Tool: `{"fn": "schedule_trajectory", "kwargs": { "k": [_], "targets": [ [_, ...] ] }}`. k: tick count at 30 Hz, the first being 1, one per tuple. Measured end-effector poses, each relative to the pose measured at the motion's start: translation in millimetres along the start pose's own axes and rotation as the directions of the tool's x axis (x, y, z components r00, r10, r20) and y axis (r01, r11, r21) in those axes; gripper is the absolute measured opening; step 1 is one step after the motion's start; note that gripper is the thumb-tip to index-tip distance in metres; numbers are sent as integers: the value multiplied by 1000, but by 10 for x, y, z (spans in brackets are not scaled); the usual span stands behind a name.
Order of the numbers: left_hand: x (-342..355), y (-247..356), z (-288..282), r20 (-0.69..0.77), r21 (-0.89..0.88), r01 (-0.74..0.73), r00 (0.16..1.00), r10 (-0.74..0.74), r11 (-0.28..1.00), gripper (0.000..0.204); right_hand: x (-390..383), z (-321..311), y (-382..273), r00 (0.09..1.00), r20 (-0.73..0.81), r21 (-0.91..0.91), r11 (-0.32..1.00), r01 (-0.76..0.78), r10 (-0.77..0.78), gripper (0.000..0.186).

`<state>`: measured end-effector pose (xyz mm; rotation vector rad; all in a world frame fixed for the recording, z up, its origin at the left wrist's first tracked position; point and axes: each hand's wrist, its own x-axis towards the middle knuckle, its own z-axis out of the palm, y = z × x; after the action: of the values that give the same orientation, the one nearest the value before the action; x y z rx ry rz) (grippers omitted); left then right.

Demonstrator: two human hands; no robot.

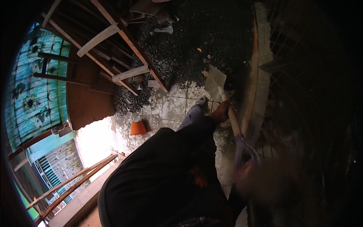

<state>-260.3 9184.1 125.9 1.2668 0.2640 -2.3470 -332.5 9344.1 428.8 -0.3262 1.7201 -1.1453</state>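
Note:
A shovel [235, 123] with a pale flat blade [215, 80] slants across the right of centre, its blade at the near edge of a spread of dark gravel [189, 49]. My left hand [222, 112] is wrapped round the lower part of its wooden shaft, just behind the blade. At the other end, my right hand [245, 171] is closed at the forked grip [245, 148]; shadow and a blurred brown shape beside it hide part of the fingers. Little or no gravel shows on the blade.
Wooden frames [130, 45] lean over the gravel at upper left. An orange tapered bucket [138, 128] sits on the worn tile floor [172, 108]. A pale ledge [261, 75] runs along the right. Past the bright opening at left hangs a teal patterned curtain [34, 90].

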Motion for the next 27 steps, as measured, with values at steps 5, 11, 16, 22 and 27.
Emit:
{"fn": "schedule_trajectory", "kwargs": {
  "k": [5, 11, 16, 22, 27],
  "targets": [
    [628, 160, -89, -110, 26, 34, 993, -31, 999, 24, -263, -418, 784, 929, -357, -253, 968, -2, -92, 40],
    [1195, -374, -638, 152, 647, -203, 979, 137, 735, 26, -311, -331, 1524, 763, -589, -673, 685, -279, -268, 47],
    [1377, -575, 332, -188, 355, 419, 908, -376, 835, 16, -14, -184, 1705, 683, -630, -776, 344, -529, -370, 54],
    [2885, 773, 616, 4, 486, 252, 957, -291, 837, 7, 1356, -88, 1806, 850, -318, -883, -195, -426, -419, 59],
    [3202, 1069, 1042, -74, 272, 256, 967, -245, 927, 8, 2038, -250, 1682, 644, -638, -770, 372, -519, -422, 51]
  ]
}}
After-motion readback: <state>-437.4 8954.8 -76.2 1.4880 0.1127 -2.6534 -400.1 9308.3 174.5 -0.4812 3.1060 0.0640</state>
